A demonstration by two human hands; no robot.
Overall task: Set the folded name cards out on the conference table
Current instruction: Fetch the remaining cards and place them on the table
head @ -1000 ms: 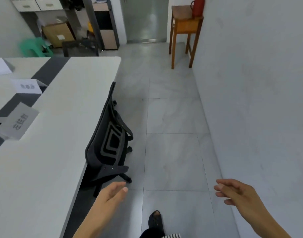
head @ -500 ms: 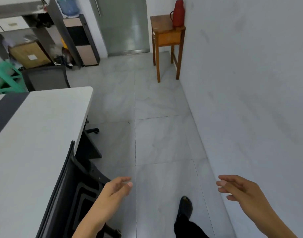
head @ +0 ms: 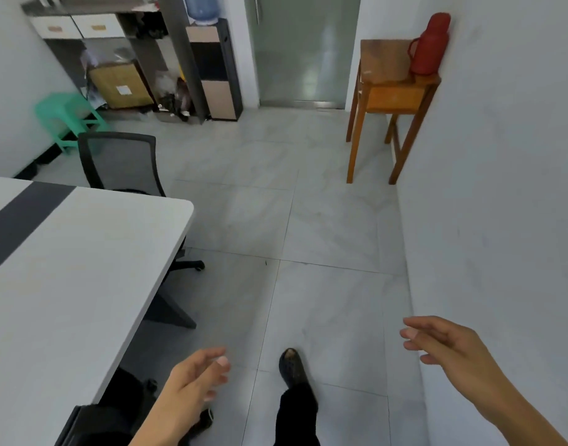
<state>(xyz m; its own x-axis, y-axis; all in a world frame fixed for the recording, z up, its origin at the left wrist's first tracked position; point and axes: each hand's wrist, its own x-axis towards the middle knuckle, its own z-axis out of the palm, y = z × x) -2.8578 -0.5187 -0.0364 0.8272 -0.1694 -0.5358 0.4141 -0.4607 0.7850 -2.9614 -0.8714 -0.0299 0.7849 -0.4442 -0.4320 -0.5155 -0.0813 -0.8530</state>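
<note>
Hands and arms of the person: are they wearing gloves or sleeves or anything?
No gloves. The left hand and the right hand are both bare, with no rings to be seen. The left forearm and the right forearm are bare too, as far as the picture reaches: no sleeve, watch or bracelet shows.

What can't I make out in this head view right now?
Head view, name cards: none show; the conference table runs off the left edge.
Head view, near chair: mostly under the table, cut off by the bottom edge.
Head view, cardboard box label: too small to read.
</note>
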